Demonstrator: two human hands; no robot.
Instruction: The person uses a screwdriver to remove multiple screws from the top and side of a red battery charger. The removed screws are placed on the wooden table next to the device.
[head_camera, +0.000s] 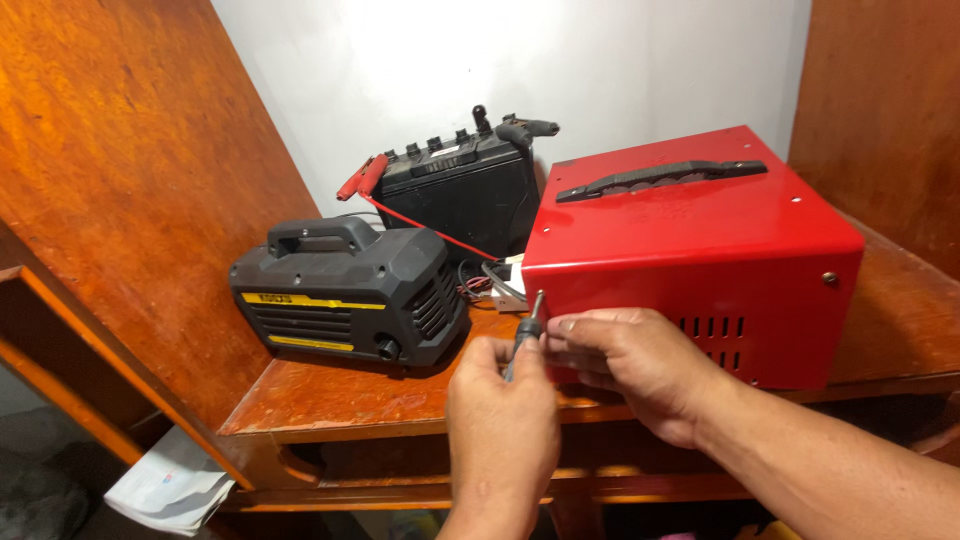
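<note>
**Screwdriver at the corner of the red metal case**

Head view. Your left hand is low at centre, fingers clenched around the dark handle of a screwdriver. The thin shaft rises at a slight tilt, and its tip meets the lower left corner of the red metal case. Your right hand comes in from the lower right with the forearm trailing off frame. Its fingers pinch the screwdriver near the top of the handle, and the knuckles press against the front face of the case beside the vent slots. Both hands have a grip on the tool, touching one another.

The case sits on the wooden bench, near its front edge, with a black carry handle on top. Left of it, well apart from your hands, lies a black machine with a yellow stripe. Behind that stands a black battery against the white wall, with red clamps resting at its left edge and a red cable running down toward the case. Loose wires lie between the machine and the case. A white cloth hangs below the bench at the left.
</note>
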